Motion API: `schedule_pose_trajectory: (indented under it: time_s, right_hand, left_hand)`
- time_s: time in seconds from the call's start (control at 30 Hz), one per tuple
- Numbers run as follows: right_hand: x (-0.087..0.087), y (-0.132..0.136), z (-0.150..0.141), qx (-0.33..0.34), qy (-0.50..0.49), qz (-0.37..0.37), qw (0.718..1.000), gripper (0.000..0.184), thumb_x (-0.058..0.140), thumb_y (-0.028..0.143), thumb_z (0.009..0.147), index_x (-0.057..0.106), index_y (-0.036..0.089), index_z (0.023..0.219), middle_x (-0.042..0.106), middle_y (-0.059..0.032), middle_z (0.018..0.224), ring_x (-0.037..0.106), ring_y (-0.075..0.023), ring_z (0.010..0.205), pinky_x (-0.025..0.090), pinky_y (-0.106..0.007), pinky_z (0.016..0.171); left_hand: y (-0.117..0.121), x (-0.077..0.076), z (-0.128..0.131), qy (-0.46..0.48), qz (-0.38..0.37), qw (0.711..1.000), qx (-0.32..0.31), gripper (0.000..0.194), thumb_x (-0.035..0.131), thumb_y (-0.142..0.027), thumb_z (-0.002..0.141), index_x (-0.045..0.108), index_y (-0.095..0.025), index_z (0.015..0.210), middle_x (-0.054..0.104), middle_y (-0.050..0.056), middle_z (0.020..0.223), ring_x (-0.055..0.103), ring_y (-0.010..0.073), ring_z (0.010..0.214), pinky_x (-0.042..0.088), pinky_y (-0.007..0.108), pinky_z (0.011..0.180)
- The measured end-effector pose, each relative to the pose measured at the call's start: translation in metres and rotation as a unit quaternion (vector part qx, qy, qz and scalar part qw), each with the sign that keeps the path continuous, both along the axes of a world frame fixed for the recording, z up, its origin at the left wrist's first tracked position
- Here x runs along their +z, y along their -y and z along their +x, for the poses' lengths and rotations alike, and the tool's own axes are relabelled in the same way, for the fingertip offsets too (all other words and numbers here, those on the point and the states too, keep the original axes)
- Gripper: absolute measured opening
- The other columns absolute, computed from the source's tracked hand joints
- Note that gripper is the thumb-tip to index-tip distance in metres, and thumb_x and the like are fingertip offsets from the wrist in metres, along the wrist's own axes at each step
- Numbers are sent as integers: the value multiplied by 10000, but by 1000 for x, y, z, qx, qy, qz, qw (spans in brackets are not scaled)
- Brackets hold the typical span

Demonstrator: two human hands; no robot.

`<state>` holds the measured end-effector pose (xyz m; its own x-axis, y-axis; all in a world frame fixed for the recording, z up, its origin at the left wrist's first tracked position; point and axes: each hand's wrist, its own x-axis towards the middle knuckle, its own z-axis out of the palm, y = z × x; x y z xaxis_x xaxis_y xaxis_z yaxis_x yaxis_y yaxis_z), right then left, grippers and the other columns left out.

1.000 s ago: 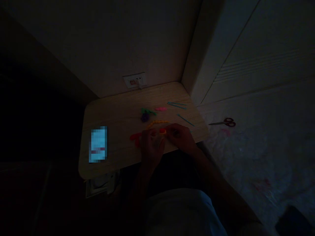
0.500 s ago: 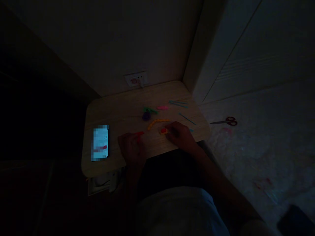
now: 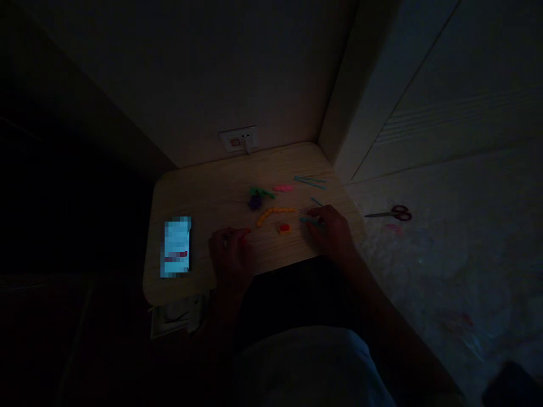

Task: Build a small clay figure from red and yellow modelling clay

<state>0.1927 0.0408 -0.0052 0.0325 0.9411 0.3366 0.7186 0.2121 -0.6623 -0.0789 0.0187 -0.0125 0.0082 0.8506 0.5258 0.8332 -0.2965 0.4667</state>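
In the dim head view my left hand (image 3: 231, 255) is at the front of the small wooden table, closed around a red piece (image 3: 246, 232) that looks like modelling clay. My right hand (image 3: 334, 230) is at the table's right side, its fingers closed on a thin teal stick (image 3: 307, 220). Between the hands sits a small orange block with a red top (image 3: 284, 228). Behind it curves a segmented orange strip (image 3: 275, 210). Farther back lie a dark purple lump (image 3: 255, 202), a green branching piece (image 3: 263, 193) and a pink piece (image 3: 283, 188).
Other teal sticks (image 3: 311, 182) lie at the table's back right. A lit phone (image 3: 176, 249) rests on the left of the tabletop (image 3: 203, 192). Scissors (image 3: 392, 213) are on the plastic-covered surface to the right. A wall socket (image 3: 240, 139) with a plug is behind the table.
My right hand has left the orange block with the red top, moved right and taken hold of a teal stick. My left hand stays in nearly the same place with the red piece.
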Motion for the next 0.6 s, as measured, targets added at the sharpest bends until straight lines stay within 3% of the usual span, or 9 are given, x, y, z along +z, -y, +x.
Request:
schedule_pose_trajectory:
  time_s: [0.23, 0.4, 0.6]
  right_hand:
    - [3, 7, 5, -2, 11, -7, 1000, 181, 615, 251, 905, 713, 194, 1047, 703, -120, 1051, 658, -265, 894, 550, -437, 843]
    - [9, 12, 2, -10, 5, 11, 1000, 163, 617, 253, 912, 716, 190, 1025, 704, -108, 1010, 657, -255, 859, 545, -429, 823]
    - [21, 19, -9, -6, -23, 38, 999, 124, 611, 217, 931, 717, 200, 994, 702, -76, 952, 643, -218, 804, 532, -385, 770]
  left_hand:
    - [-4, -8, -15, -26, -56, 992, 114, 266, 587, -334, 917, 688, -167, 1097, 617, 184, 1169, 567, 368, 1143, 441, 535, 1026]
    - [-6, -11, -22, -37, -87, 989, 112, 194, 605, -310, 890, 694, -189, 1015, 633, 168, 1136, 585, 369, 1114, 454, 554, 1015]
    - [-6, -11, -25, 45, -39, 994, 94, 200, 616, -338, 901, 650, -183, 1023, 644, 142, 1082, 601, 327, 1070, 485, 504, 979]
